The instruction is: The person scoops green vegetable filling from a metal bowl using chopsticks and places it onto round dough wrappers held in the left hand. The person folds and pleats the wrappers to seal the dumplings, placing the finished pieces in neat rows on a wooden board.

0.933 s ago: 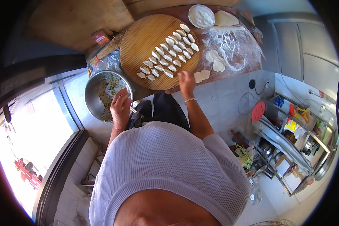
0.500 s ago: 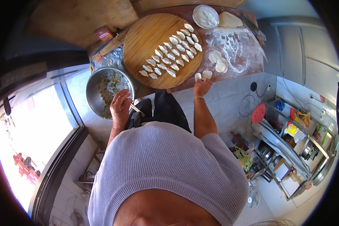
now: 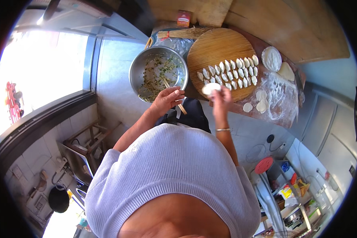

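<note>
Chopsticks (image 3: 181,108) are gripped in my left hand (image 3: 166,100), beside the near right rim of a metal bowl (image 3: 132,75). Their far ends point into the bowl, toward chopped green filling (image 3: 156,73). My right hand (image 3: 221,102), slightly blurred, pinches a round white dumpling wrapper (image 3: 209,88) in front of the round wooden board (image 3: 202,43). Rows of folded dumplings (image 3: 235,74) lie on that board, some hidden behind the wrapper and hand. To the right, several loose wrappers (image 3: 261,105) rest on the floured table.
A bowl of flour (image 3: 271,58) and a slab of dough (image 3: 286,71) sit at the table's far right, near a knife (image 3: 300,89). Behind the metal bowl are a straw brush (image 3: 182,33) and a small red box (image 3: 183,18). A crowded rack (image 3: 293,198) stands at lower right.
My right hand has lifted a wrapper off the table and carried it left, toward my left hand. The left hand still holds the chopsticks. The whole view has turned leftward.
</note>
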### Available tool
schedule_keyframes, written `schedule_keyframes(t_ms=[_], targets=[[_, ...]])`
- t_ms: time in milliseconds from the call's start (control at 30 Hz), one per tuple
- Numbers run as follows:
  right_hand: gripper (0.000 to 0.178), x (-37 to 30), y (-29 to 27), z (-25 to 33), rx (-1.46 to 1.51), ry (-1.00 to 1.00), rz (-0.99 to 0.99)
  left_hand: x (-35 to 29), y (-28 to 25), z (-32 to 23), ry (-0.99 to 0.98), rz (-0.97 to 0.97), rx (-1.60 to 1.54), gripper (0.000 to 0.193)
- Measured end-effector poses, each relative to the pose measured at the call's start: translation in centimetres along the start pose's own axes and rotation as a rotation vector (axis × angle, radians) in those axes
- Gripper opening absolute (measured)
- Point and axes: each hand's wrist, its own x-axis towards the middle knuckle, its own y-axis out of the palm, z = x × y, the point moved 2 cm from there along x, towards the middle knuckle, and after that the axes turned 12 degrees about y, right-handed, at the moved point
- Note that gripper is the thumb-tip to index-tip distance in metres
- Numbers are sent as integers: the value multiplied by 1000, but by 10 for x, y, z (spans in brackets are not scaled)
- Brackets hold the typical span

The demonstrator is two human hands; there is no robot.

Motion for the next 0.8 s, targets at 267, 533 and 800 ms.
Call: schedule_keyframes(t_ms=[267, 533, 800], targets=[[28, -43, 139, 2, -563, -393, 465, -5, -82, -25, 233, -200, -308, 11], [55, -39, 102, -37, -1570, -227, 546, -33, -157, -53, 428, -430, -275, 15], [24, -60, 114, -51, -1486, -328, 357, -45, -180, -66, 436, -370, -278, 24]])
